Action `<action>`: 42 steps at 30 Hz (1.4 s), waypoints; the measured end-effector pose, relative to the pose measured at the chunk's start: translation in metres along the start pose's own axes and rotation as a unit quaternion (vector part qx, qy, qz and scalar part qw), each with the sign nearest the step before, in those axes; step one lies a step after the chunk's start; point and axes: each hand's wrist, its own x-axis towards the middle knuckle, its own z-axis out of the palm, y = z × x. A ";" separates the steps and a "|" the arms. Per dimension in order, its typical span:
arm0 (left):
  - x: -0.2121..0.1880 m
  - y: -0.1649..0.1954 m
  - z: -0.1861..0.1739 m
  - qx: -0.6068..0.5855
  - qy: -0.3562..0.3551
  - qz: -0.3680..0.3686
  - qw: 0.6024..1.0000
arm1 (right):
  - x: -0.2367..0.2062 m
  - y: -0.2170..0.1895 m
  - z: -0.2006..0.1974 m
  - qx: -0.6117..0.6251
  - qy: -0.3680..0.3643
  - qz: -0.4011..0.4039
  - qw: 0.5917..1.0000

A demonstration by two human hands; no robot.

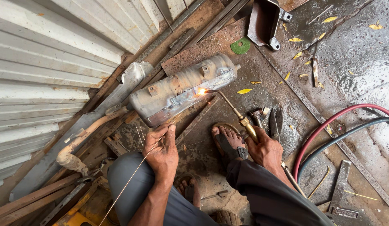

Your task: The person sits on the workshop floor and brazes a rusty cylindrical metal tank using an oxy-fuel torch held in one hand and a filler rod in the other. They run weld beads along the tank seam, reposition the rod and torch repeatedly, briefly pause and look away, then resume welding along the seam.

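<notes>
The muffler [182,90] is lying on the metal floor plate [228,62], just beside the corrugated shutter [48,62] to its left. Pliers [276,121] are lying right of the torch [236,113]; the hoses [341,129] are trailing farther right.

Brass torch [234,109] flame on rusty grey muffler [182,88] lying tilted on ground; thin filler rod [138,167] at seam.

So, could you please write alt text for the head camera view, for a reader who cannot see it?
A crouching person's right hand aims a brass torch, its flame on a rusty metal muffler, while the left hand feeds a thin wire. Red and dark hoses cross the wet floor.
</notes>
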 end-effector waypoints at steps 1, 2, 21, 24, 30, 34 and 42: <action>0.001 0.000 0.000 0.007 0.003 -0.004 1.000 | 0.001 0.000 0.001 -0.003 0.002 0.001 1.000; 0.001 0.000 0.000 -0.002 0.001 0.001 1.000 | 0.000 0.000 0.002 0.001 0.015 -0.009 1.000; 0.000 0.000 0.000 -0.028 0.003 -0.030 0.999 | -0.003 -0.005 0.001 -0.002 0.037 -0.025 0.999; 0.001 0.001 0.000 -0.021 0.002 -0.026 0.999 | -0.003 -0.006 -0.002 0.011 0.028 -0.023 0.999; 0.001 0.001 0.000 -0.014 -0.002 -0.023 1.000 | -0.003 -0.007 -0.001 -0.004 0.028 -0.011 1.000; 0.002 0.001 0.000 -0.016 -0.001 -0.015 1.000 | -0.003 -0.006 -0.002 0.013 0.026 -0.032 0.999; 0.002 -0.002 0.000 -0.015 0.000 -0.024 1.000 | -0.002 -0.009 -0.003 0.012 0.012 -0.005 1.000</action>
